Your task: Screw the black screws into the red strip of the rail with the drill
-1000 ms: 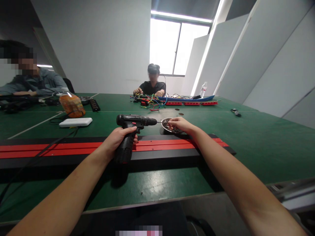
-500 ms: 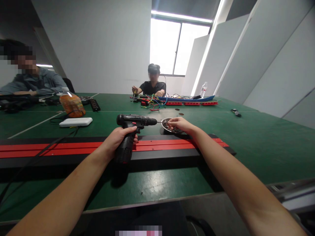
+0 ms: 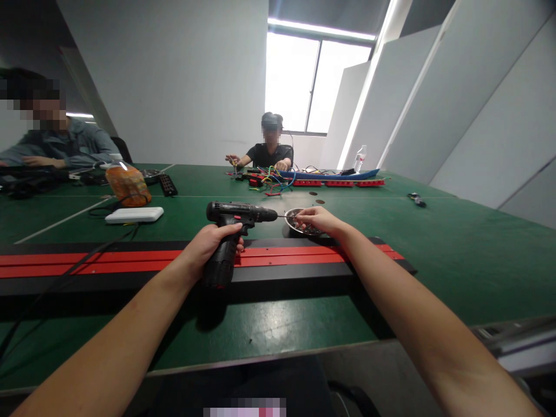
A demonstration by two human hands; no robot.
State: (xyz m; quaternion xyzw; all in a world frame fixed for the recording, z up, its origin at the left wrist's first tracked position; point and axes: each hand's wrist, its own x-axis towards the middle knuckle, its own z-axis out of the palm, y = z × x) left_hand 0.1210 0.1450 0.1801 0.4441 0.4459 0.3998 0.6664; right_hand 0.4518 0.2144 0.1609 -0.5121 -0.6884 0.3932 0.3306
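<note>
Green felt covers a broad table [image 3: 434, 255] in a plain grey-walled room, with a bright window [image 3: 313, 87] at twelve o'clock. Nearest the viewer, a long red and black rail [image 3: 108, 263] lies flat across the table from nine o'clock toward three o'clock. The left hand [image 3: 208, 246] is wrapped closed around the grip of a black cordless drill [image 3: 230, 231], held upright just above the rail with its thin bit pointing toward three o'clock. The right hand [image 3: 319, 220] sits just beyond the bit's tip, over a small metal bowl [image 3: 292, 223] of dark small parts, likely screws, which stands on the felt touching the rail's far edge. Its fingers are curled together near the bit tip, but whether they pinch a screw is too small to tell. Judging from this, a fastener seems about to be picked or set on the bit; no screw shows as driven into the rail, so the fastening looks mostly ahead. At ten o'clock lie a white flat box [image 3: 134, 215] and an orange drink bottle [image 3: 127, 184]. At twelve o'clock a seated person [image 3: 271, 152] handles coloured wires [image 3: 271, 179]; another person [image 3: 56, 147] sits at ten o'clock.
</note>
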